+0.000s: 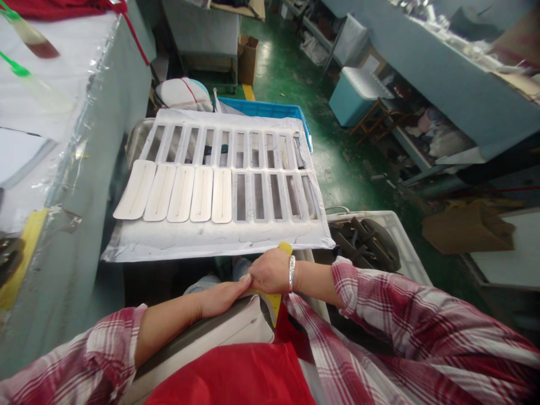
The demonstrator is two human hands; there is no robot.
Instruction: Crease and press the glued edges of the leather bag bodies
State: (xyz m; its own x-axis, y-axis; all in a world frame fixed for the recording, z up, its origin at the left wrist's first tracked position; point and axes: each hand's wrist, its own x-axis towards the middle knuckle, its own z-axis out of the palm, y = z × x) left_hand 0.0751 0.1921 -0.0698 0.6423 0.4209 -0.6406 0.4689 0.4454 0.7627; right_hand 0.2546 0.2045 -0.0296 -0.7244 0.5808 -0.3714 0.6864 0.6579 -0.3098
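My left hand [225, 295] lies with its fingers stretched out over a dark grey piece [181, 340] in my lap, its fingertips meeting my other hand. My right hand [270, 271], with a silver bracelet at the wrist, is closed round a yellow object [286, 247]; a rounded end sticks out above the fist, and what the rest is stays hidden. More yellow [273, 306] shows under the hands. Beside it lies a white panel [240, 331] with a dark line along it. In front is a white slotted board [177, 236], with several white rounded strips [180, 194] side by side on it.
On the left stands a covered table [80, 135] with green-tipped bottles [31, 36]. Behind the board sits a blue crate [270, 108]. A pale bin [405, 236] with dark bags [365, 242] is at my right. Farther off are a cooler box [354, 95] and a long bench [455, 84].
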